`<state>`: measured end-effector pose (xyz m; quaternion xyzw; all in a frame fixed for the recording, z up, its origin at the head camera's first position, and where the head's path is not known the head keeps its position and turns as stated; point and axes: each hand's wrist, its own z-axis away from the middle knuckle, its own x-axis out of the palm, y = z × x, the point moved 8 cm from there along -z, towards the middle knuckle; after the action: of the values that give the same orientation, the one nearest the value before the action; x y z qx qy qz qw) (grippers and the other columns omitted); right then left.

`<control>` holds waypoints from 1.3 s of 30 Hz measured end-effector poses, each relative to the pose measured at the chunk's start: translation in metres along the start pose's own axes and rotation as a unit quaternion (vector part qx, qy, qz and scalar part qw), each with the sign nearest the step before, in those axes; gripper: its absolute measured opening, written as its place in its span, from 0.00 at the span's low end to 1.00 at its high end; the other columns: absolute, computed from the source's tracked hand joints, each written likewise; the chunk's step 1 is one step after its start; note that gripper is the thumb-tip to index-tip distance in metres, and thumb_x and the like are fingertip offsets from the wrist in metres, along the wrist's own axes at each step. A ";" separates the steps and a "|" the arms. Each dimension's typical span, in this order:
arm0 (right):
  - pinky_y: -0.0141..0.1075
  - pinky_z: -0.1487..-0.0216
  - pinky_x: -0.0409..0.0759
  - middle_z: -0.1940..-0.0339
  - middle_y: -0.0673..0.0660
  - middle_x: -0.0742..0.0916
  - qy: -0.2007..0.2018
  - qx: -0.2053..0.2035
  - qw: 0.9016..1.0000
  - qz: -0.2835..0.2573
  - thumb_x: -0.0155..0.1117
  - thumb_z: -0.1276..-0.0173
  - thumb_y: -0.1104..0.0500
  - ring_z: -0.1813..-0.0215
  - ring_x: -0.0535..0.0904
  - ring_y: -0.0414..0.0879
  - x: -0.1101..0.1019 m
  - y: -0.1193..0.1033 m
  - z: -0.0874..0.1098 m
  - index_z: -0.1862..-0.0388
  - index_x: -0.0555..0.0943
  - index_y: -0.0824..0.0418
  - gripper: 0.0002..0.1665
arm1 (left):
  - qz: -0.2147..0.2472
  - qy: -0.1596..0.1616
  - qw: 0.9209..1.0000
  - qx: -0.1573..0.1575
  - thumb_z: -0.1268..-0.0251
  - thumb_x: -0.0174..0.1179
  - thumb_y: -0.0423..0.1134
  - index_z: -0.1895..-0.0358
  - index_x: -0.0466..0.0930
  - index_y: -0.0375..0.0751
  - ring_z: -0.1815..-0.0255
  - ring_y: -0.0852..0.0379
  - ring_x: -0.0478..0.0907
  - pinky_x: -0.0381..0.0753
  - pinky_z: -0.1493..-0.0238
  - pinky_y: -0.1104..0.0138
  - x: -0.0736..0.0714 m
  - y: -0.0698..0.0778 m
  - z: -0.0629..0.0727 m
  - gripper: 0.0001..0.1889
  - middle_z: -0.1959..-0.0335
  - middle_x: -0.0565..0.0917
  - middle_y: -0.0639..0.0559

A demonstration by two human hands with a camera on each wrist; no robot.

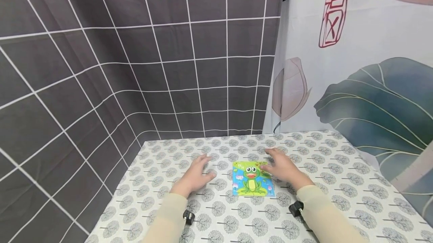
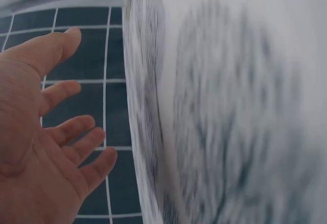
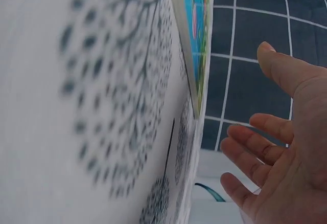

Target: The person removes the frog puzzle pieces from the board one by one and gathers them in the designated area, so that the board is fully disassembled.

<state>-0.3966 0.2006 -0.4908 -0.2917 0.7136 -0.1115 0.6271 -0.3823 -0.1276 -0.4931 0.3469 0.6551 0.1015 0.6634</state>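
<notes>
Both empty, fingers loosely spread, the left hand [image 1: 194,175] and right hand [image 1: 285,166] flank a near-square frog board [image 1: 252,181] lying midway between the table's [image 1: 221,198] side edges; the right is nearer, its thumb perhaps touching the board's far right corner.

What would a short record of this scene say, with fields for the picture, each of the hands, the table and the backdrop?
Picture: frog picture, flat on the table cover, feet toward the person
Left hand: holding nothing, left of the frog picture
Right hand: holding nothing; overlaps the frog picture in the head view, apart from it in the right wrist view
Table: table cover, grey trees on white
Backdrop: dark grid cloth, pale plant-patterned cloth
</notes>
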 end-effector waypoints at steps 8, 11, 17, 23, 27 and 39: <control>0.70 0.25 0.62 0.27 0.68 0.77 -0.024 -0.016 1.000 -0.007 0.78 0.36 0.47 0.23 0.66 0.70 0.014 -0.014 -0.004 0.25 0.73 0.65 0.45 | 0.011 -0.031 0.999 0.029 0.32 0.69 0.51 0.24 0.71 0.46 0.21 0.35 0.62 0.65 0.25 0.36 0.022 0.023 -0.003 0.36 0.19 0.62 0.39; 0.67 0.27 0.69 0.33 0.66 0.81 -0.030 -0.022 0.999 -0.003 0.80 0.38 0.47 0.28 0.73 0.67 0.020 -0.020 -0.006 0.29 0.77 0.65 0.43 | 0.012 -0.045 0.998 0.041 0.31 0.69 0.50 0.24 0.72 0.44 0.21 0.37 0.63 0.66 0.24 0.39 0.030 0.032 -0.005 0.35 0.20 0.65 0.41; 0.57 0.35 0.80 0.45 0.56 0.85 -0.034 -0.031 0.999 0.017 0.81 0.39 0.48 0.42 0.82 0.56 0.027 -0.032 -0.011 0.34 0.81 0.63 0.37 | 0.001 -0.070 0.996 0.059 0.31 0.69 0.50 0.25 0.73 0.43 0.22 0.42 0.65 0.65 0.22 0.45 0.042 0.049 -0.009 0.34 0.22 0.68 0.45; 0.57 0.33 0.79 0.45 0.55 0.85 -0.043 -0.029 0.998 0.023 0.81 0.39 0.48 0.41 0.81 0.55 0.032 -0.039 -0.012 0.34 0.82 0.61 0.38 | -0.005 -0.082 0.994 0.069 0.32 0.71 0.50 0.27 0.76 0.45 0.25 0.45 0.70 0.70 0.24 0.48 0.052 0.057 -0.007 0.33 0.26 0.72 0.49; 0.56 0.33 0.78 0.44 0.54 0.85 -0.046 -0.035 0.998 0.031 0.82 0.40 0.47 0.41 0.81 0.53 0.036 -0.044 -0.014 0.34 0.82 0.60 0.37 | 0.000 -0.090 0.994 0.068 0.33 0.71 0.51 0.28 0.77 0.45 0.25 0.45 0.70 0.70 0.24 0.47 0.054 0.060 -0.006 0.32 0.25 0.72 0.49; 0.55 0.35 0.80 0.51 0.50 0.87 -0.067 -0.059 0.995 0.049 0.78 0.35 0.55 0.45 0.83 0.53 0.050 -0.056 -0.027 0.47 0.88 0.58 0.19 | -0.015 -0.110 0.990 0.091 0.32 0.70 0.48 0.32 0.81 0.45 0.26 0.53 0.71 0.69 0.23 0.54 0.064 0.071 -0.002 0.27 0.28 0.76 0.57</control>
<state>-0.4097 0.1225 -0.4980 -0.2998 0.6885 -0.0188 0.6601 -0.3540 -0.0366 -0.5020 0.4051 0.5897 -0.0075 0.6987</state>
